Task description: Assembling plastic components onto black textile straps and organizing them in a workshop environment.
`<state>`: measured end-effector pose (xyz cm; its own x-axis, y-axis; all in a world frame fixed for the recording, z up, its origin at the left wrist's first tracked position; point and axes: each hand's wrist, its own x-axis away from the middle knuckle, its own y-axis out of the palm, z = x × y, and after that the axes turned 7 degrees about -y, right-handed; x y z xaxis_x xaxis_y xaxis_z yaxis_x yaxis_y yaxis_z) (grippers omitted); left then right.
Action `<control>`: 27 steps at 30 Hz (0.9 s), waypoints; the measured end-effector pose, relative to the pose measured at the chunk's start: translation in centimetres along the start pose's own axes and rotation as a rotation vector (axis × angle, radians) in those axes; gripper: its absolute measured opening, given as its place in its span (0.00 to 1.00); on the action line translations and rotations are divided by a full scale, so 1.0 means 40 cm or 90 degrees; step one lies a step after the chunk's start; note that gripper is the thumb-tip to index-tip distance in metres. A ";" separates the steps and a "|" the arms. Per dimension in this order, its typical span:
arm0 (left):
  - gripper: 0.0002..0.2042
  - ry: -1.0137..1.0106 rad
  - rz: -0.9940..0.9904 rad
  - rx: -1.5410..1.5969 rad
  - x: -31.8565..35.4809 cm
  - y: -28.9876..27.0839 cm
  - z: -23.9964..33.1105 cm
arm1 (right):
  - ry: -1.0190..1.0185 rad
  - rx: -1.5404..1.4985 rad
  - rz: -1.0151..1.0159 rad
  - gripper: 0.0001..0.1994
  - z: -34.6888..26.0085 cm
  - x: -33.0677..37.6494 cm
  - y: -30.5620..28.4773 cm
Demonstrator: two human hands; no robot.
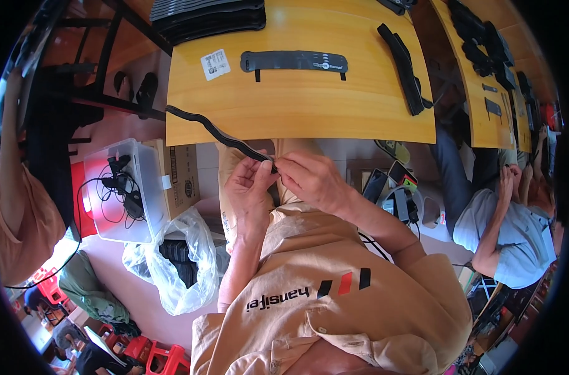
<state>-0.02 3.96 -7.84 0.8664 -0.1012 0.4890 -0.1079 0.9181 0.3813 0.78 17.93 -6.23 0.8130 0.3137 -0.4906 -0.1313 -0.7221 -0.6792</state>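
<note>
Pinching one end of a limp black strap [219, 132], left hand [250, 190] and right hand [312, 178] fingers clenched; light, floppy, draping off the worktop [297, 112] near edge.

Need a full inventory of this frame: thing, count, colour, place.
wavy strap: 1, black, from table edge to both hands
flat strap: 1, black, table centre
folded strap: 1, black, table right
paper label: 1, white, table left
strap stack: 1, black, table top left
table: 1, yellow wood, ahead
plastic bin: 1, clear, floor left, holds cables
plastic bag: 1, clear, floor
co-worker: 1, blue shirt, right
left hand: pinches strap end
right hand: pinches strap end
</note>
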 end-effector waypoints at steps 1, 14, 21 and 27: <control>0.13 0.003 -0.008 0.019 -0.001 -0.001 -0.003 | 0.004 -0.007 -0.003 0.12 0.001 -0.001 0.000; 0.12 0.009 0.005 0.048 0.000 0.005 -0.019 | -0.017 0.015 -0.039 0.13 0.000 0.000 -0.013; 0.11 0.018 0.009 0.037 -0.003 0.013 -0.013 | 0.020 0.055 -0.066 0.10 -0.004 0.000 0.004; 0.10 0.022 0.013 0.066 -0.007 0.010 -0.016 | 0.043 0.053 -0.062 0.09 -0.006 -0.006 0.019</control>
<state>0.02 4.62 -8.33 0.8799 -0.0674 0.4704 -0.1744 0.8750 0.4516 0.62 17.17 -6.52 0.8600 0.3356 -0.3845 -0.0942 -0.6361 -0.7659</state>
